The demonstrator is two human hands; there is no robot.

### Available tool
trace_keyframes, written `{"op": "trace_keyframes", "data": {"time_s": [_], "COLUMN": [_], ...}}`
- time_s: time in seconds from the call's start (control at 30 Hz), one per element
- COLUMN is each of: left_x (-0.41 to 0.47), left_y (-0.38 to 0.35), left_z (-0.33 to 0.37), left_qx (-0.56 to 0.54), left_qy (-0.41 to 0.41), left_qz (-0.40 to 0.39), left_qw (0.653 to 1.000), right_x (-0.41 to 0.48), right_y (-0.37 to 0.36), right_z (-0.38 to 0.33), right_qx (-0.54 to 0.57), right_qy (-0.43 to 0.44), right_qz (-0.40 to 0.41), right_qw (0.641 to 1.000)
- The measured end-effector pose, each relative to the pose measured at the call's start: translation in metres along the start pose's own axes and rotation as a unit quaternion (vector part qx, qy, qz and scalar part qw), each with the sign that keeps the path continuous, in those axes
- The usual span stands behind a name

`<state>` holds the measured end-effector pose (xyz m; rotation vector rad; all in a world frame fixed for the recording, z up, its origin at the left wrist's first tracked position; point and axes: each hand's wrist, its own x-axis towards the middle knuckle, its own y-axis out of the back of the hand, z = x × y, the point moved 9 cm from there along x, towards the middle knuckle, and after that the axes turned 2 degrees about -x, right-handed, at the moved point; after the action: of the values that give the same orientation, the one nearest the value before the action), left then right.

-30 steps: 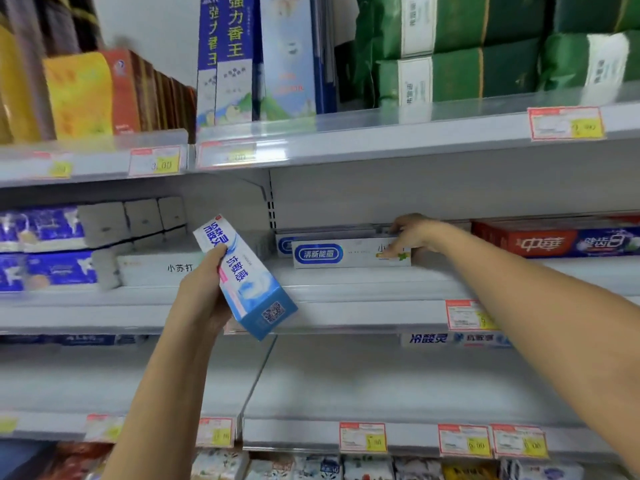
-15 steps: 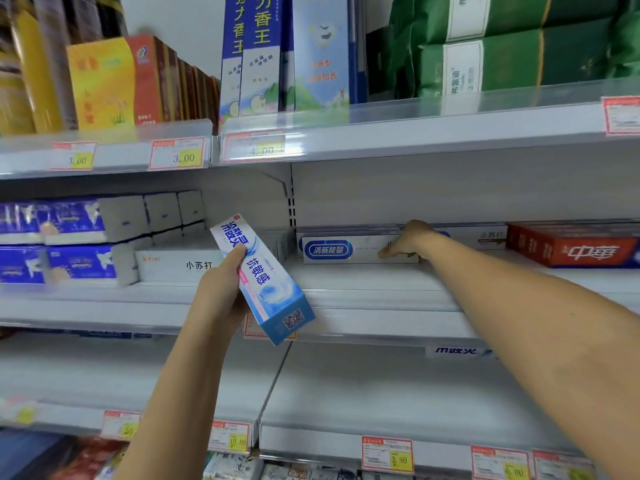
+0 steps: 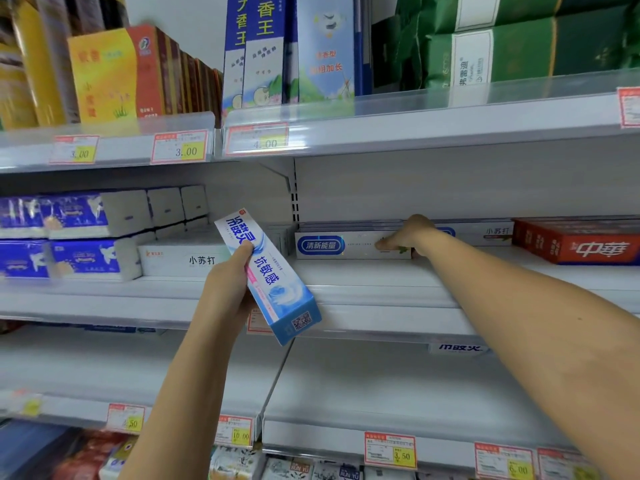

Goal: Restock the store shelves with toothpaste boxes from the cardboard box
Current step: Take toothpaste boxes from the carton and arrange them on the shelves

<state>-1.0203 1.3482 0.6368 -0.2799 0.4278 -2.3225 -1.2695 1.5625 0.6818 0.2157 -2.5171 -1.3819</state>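
My left hand [image 3: 228, 285] grips a white and light-blue toothpaste box [image 3: 268, 275], held tilted in front of the middle shelf [image 3: 363, 289]. My right hand [image 3: 408, 237] reaches deep onto that shelf and rests on the right end of a white toothpaste box with a blue label [image 3: 346, 245], fingers curled over it. More white boxes lie behind and beside it. The cardboard box is out of view.
Red toothpaste boxes [image 3: 578, 245] lie to the right, white baking-soda boxes [image 3: 183, 259] and blue tissue packs [image 3: 69, 233] to the left. The upper shelf holds tall blue, yellow and green packs. Below, a shelf [image 3: 398, 393] with price tags shows only one box far back.
The view has shifted a little leftward. My right hand has stayed on the white box's end while that box slid slightly back. My left hand keeps its box in the same pose.
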Motion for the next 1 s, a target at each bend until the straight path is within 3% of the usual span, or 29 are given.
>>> {"op": "trace_keyframes", "data": {"time_s": [0.37,0.5,0.53,0.67,0.87,1.0], "left_x": [-0.010,-0.029,-0.034,-0.049,-0.074,-0.099], "left_y": [-0.003,-0.003,-0.005,-0.025,-0.098,-0.142], "left_z": [0.004,0.010,0.010,0.006,-0.011,-0.022], "left_qx": [0.003,-0.052,-0.070,-0.131,-0.207,-0.199], "left_qy": [-0.028,-0.072,-0.083,-0.097,-0.079,-0.075], "left_qz": [0.022,0.062,0.067,0.067,-0.008,-0.142], "left_qw": [0.999,0.994,0.992,0.984,0.975,0.967], "right_x": [-0.019,-0.068,-0.089,-0.175,-0.191,-0.193], "right_y": [0.008,0.045,0.045,0.017,0.022,0.043], "right_z": [-0.007,-0.042,-0.049,-0.050,-0.028,0.015], "right_qx": [0.063,0.125,0.151,0.224,0.225,0.238], "right_qy": [-0.004,0.118,0.157,0.198,0.203,0.181], "right_qz": [-0.029,0.066,0.042,-0.205,-0.199,-0.166], "right_qw": [0.998,0.983,0.975,0.932,0.932,0.940]}}
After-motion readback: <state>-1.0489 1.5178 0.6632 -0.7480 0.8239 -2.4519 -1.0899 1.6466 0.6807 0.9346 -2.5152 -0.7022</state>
